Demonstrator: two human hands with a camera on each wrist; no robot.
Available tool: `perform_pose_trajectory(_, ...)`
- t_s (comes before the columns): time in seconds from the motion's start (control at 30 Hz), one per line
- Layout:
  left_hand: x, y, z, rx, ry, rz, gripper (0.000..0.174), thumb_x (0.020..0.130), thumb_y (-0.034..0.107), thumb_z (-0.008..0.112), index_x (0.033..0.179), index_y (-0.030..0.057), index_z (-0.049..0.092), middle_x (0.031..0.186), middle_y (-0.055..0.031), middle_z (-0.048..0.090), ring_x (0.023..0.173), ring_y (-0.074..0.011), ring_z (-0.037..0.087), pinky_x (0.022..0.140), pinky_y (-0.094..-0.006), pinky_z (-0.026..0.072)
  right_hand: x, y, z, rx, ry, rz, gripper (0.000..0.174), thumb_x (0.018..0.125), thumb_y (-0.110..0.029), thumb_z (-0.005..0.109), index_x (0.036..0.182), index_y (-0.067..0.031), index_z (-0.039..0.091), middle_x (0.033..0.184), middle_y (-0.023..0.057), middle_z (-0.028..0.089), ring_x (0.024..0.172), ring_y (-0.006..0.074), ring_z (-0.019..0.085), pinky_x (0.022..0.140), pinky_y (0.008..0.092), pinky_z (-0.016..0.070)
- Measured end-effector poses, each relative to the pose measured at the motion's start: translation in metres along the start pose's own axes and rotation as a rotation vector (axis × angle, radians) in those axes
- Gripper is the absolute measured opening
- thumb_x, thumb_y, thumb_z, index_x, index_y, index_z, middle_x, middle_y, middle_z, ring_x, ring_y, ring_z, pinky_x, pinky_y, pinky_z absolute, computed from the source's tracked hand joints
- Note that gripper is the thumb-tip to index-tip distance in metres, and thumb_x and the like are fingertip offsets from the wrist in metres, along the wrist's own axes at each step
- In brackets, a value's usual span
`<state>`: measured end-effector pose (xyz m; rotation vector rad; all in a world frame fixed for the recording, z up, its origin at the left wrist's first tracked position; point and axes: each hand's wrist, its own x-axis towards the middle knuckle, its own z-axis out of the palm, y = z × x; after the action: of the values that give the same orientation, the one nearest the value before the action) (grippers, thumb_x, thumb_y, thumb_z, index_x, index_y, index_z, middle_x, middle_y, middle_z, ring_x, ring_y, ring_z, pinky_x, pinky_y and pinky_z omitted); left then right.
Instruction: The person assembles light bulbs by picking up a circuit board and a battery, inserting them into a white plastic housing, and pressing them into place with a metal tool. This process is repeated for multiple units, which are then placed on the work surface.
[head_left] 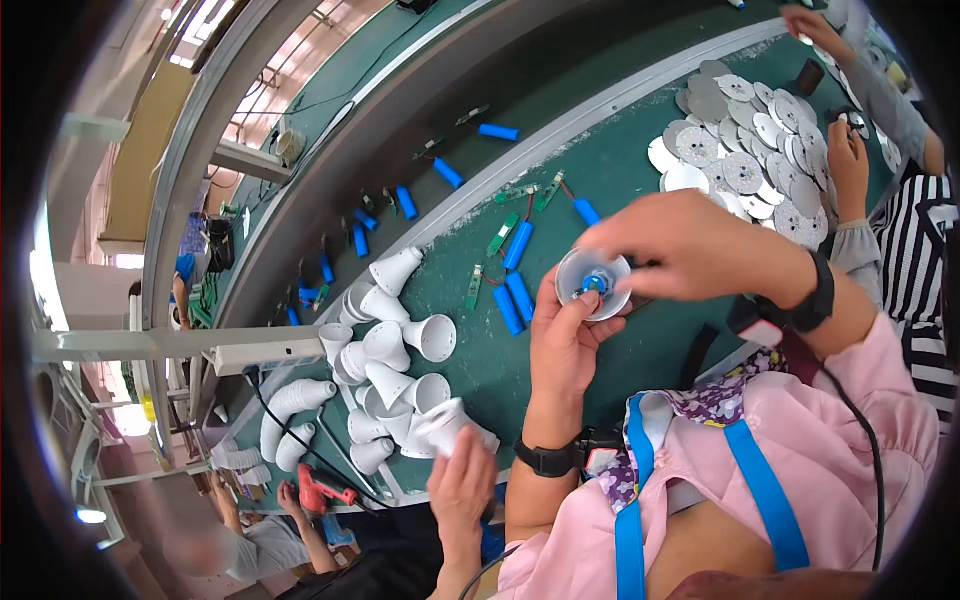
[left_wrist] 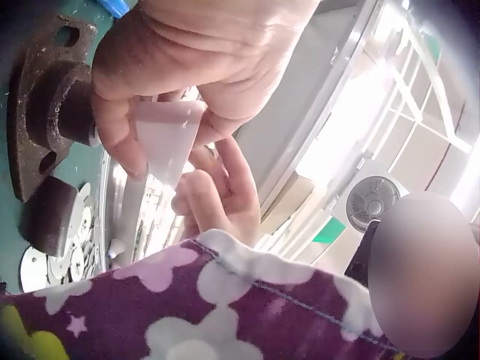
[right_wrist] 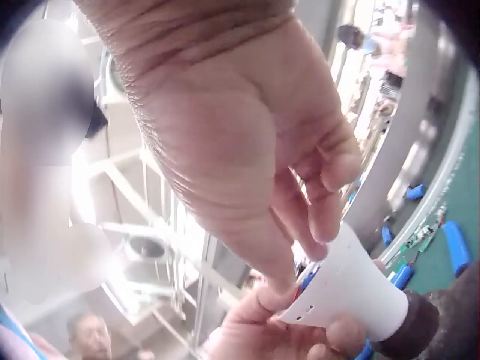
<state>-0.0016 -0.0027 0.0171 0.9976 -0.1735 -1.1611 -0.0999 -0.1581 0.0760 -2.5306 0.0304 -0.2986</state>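
Observation:
My left hand (head_left: pixel 570 345) holds a white cone-shaped plastic housing (head_left: pixel 567 278) by its outside, wide mouth facing up, with its thumb over the mouth. A blue cylinder (head_left: pixel 594 284) shows inside. My right hand (head_left: pixel 700 245) reaches over the mouth. In the right wrist view, its bent fingers (right_wrist: pixel 322 225) and thumb are right at the rim of the housing (right_wrist: pixel 352 289), with bits of red and blue beneath; I cannot tell whether they pinch anything. The left wrist view shows the housing (left_wrist: pixel 169 139) between the left hand's fingers, the right hand's fingers (left_wrist: pixel 225 187) beyond it.
Blue cylinders wired to green boards (head_left: pixel 520 245) lie on the green table and along the channel behind. White housings (head_left: pixel 385 345) are heaped left, round discs (head_left: pixel 740 135) right. A dark metal fixture (left_wrist: pixel 45 120) stands nearby. Another person's hand (head_left: pixel 465 485) holds a housing; a red power tool (head_left: pixel 325 490) is beyond.

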Motion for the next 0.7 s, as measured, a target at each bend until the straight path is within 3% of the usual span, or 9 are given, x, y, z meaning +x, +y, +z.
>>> perform_pose_trajectory(0.07,0.001,0.003,0.0,-0.026,-0.025,-0.032,0.037,0.079,0.007,0.052,0.116,0.0074,0.043,0.099,-0.0103,0.059,0.077,-0.02,0.064,0.057,-0.0236,0.0535,-0.028,0.015,0.006,0.106,0.2,0.144,0.036,0.069,-0.018,0.064,0.102,-0.0089,0.055,0.075,0.0087,0.061,0.072,0.029,0.059,0.062,0.0353,0.0474)
perform_pose_trajectory(0.13,0.003,0.002,0.0,0.002,-0.017,-0.03,0.039,0.079,0.008,0.051,0.116,0.0062,0.043,0.097,-0.0115,0.06,0.074,-0.0214,0.064,0.056,-0.025,0.0533,-0.059,0.039,0.04,-0.401,0.276,0.279,0.048,0.07,-0.021,0.066,0.112,-0.0075,0.048,0.083,0.0105,0.057,0.076,0.0281,0.055,0.064,0.0357,0.0454)
perform_pose_trajectory(0.17,0.004,0.002,0.001,0.021,-0.004,-0.026,0.04,0.078,0.008,0.051,0.117,0.0051,0.042,0.094,-0.0127,0.061,0.071,-0.0228,0.065,0.054,-0.0263,0.053,-0.067,0.04,0.05,-0.403,0.279,0.28,0.048,0.07,-0.021,0.066,0.112,-0.0075,0.048,0.083,0.0105,0.057,0.076,0.0281,0.055,0.064,0.0357,0.0454)
perform_pose_trajectory(0.23,0.004,0.002,0.002,0.022,0.005,-0.024,0.04,0.077,0.009,0.051,0.116,0.005,0.042,0.094,-0.0124,0.061,0.071,-0.0226,0.065,0.053,-0.026,0.0523,-0.084,0.038,0.071,-0.496,0.03,0.417,0.065,0.066,-0.018,0.069,0.123,-0.0054,0.039,0.101,0.0147,0.05,0.088,0.0285,0.05,0.071,0.0373,0.0428)
perform_pose_trajectory(0.3,0.003,0.001,0.002,0.019,0.018,-0.014,0.04,0.077,0.009,0.052,0.116,0.005,0.043,0.094,-0.0122,0.061,0.07,-0.0225,0.065,0.052,-0.0257,0.0516,-0.088,0.052,0.08,-0.514,0.022,0.404,0.073,0.063,-0.016,0.069,0.127,-0.0057,0.033,0.105,0.0162,0.046,0.092,0.0307,0.049,0.071,0.0387,0.0426)
perform_pose_trajectory(0.4,0.005,0.001,0.001,-0.02,-0.004,-0.009,0.037,0.078,0.008,0.052,0.114,0.0074,0.044,0.094,-0.0094,0.061,0.07,-0.0183,0.064,0.052,-0.0208,0.0512,-0.078,0.046,0.065,-0.487,0.08,0.311,0.073,0.061,-0.012,0.067,0.127,-0.0058,0.035,0.098,0.0142,0.049,0.084,0.0285,0.052,0.067,0.037,0.0438)
perform_pose_trajectory(0.5,0.002,0.001,0.002,-0.003,-0.001,-0.016,0.036,0.078,0.008,0.052,0.113,0.0073,0.044,0.093,-0.0092,0.061,0.07,-0.0176,0.064,0.051,-0.0203,0.0508,-0.048,0.007,0.032,-0.222,0.387,0.267,0.062,0.061,-0.011,0.064,0.12,-0.0092,0.045,0.077,0.0089,0.049,0.068,0.0253,0.052,0.054,0.0328,0.0432)
perform_pose_trajectory(0.57,0.003,0.003,0.004,0.0,-0.009,-0.018,0.034,0.078,0.008,0.051,0.112,0.0079,0.045,0.092,-0.0081,0.061,0.069,-0.0159,0.063,0.051,-0.0196,0.0503,-0.027,-0.015,0.008,0.028,0.518,0.046,0.054,0.061,-0.012,0.064,0.114,-0.0146,0.051,0.067,0.0077,0.046,0.061,0.0256,0.051,0.049,0.0335,0.0419)
perform_pose_trajectory(0.7,0.004,0.0,0.002,0.011,-0.018,0.004,0.033,0.08,0.009,0.05,0.112,0.0085,0.045,0.091,-0.0058,0.06,0.074,-0.0133,0.063,0.051,-0.0176,0.0481,-0.015,-0.027,-0.003,-0.223,0.167,0.007,0.056,0.059,-0.011,0.064,0.114,-0.0182,0.054,0.07,0.008,0.049,0.06,0.0239,0.05,0.052,0.0332,0.0426)
